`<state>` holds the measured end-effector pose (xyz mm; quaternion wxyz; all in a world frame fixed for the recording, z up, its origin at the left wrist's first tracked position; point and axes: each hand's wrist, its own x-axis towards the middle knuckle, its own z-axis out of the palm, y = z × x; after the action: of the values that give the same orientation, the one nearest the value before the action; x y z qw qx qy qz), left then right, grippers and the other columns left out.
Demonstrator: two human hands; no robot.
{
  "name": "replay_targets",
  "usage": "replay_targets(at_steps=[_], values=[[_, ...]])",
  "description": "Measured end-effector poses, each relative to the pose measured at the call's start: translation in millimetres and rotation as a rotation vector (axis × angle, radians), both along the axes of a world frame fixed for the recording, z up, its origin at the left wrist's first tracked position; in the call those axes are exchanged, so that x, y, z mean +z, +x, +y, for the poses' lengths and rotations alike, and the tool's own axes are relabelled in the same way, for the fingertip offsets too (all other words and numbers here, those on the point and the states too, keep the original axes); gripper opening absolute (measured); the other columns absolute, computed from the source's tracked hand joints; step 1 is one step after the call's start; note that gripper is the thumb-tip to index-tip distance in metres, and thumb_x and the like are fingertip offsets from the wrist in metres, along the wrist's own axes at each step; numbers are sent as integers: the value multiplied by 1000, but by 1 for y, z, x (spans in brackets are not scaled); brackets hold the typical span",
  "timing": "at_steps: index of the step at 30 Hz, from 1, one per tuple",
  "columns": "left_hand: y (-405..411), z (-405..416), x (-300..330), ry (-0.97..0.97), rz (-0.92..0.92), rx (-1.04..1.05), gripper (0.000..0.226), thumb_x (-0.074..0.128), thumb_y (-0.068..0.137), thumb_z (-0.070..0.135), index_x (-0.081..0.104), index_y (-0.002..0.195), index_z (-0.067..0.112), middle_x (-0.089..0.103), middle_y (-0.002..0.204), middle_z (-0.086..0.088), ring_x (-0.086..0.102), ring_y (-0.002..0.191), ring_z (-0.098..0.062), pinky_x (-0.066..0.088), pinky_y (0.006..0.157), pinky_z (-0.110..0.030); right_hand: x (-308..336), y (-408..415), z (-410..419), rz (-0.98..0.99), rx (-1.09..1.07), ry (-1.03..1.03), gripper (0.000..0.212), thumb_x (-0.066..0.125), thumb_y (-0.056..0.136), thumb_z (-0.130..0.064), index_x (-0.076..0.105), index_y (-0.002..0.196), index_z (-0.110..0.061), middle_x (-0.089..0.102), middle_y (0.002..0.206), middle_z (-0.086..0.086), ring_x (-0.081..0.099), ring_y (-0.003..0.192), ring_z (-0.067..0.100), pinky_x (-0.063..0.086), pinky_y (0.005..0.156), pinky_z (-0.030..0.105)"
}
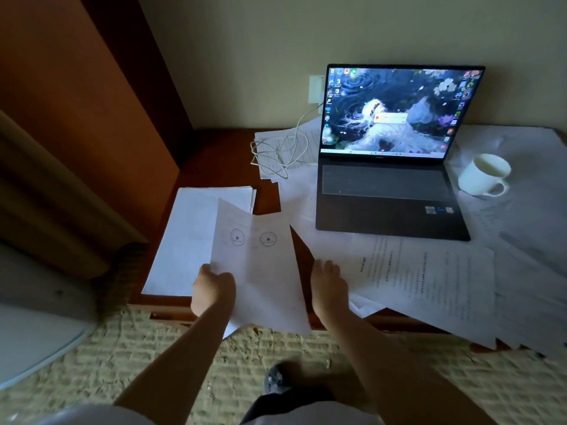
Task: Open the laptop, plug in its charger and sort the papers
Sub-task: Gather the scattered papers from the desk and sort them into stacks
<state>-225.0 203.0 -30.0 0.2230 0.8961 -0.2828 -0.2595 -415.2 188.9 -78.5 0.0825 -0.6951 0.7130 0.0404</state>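
Observation:
The dark laptop (389, 185) stands open on the desk with its screen lit. A white charger cable (282, 148) coils to its left and runs up to a wall socket (316, 88). My left hand (213, 286) grips the lower left edge of a sheet with two round stamps (257, 262), held tilted above a neat stack of papers (181, 237) on the left. My right hand (328, 286) rests flat, fingers apart, on loose printed papers (429, 280) spread across the desk front.
A white mug (486, 174) stands on papers right of the laptop. More sheets lie under the cable and at the far right (527, 216). A wooden panel (92, 118) borders the left. The desk front edge (171, 314) meets woven flooring below.

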Motion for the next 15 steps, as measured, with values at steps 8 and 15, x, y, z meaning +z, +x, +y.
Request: replay_targets(at_steps=[8,15], values=[[-11,-4,-11,18,114,-64,31,47,82,10,56,110,15,65,106,-11,61,96,-32,48,83,-33,35,-11,-22,51,45,97,13,51,92,-3,63,98,-7,69,99,7,66,94,21,52,77,27],[-16,-17,-24,-75,333,-38,32,47,85,8,60,114,9,65,107,-17,58,89,-33,47,73,-32,59,61,-14,-190,262,7,23,47,87,0,60,105,-9,66,102,11,63,99,30,49,79,33]])
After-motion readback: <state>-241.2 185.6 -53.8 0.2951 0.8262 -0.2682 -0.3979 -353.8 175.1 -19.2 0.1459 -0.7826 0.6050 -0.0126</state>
